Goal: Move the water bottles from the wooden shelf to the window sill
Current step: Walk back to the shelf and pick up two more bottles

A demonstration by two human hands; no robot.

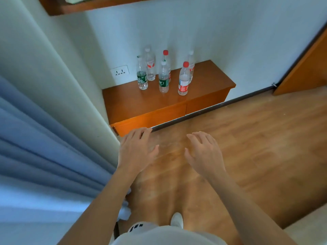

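Several clear water bottles stand upright on a low wooden shelf (208, 80) against the white wall. A green-label bottle (142, 75) is at the left, a second green-label bottle (163, 78) stands in the middle front, and a red-capped, red-label bottle (183, 79) at the right front. More bottles stand behind them by the wall. My left hand (136, 149) and my right hand (203, 152) hover over the floor in front of the shelf, fingers spread and holding nothing, well short of the bottles.
Blue curtains (35, 147) hang at the left beside a white wall corner. A wall socket (120, 70) sits left of the bottles. An upper wooden shelf (74, 6) juts out overhead. A wooden door (307, 68) stands at the right. Wooden floor (247, 138) stretches ahead.
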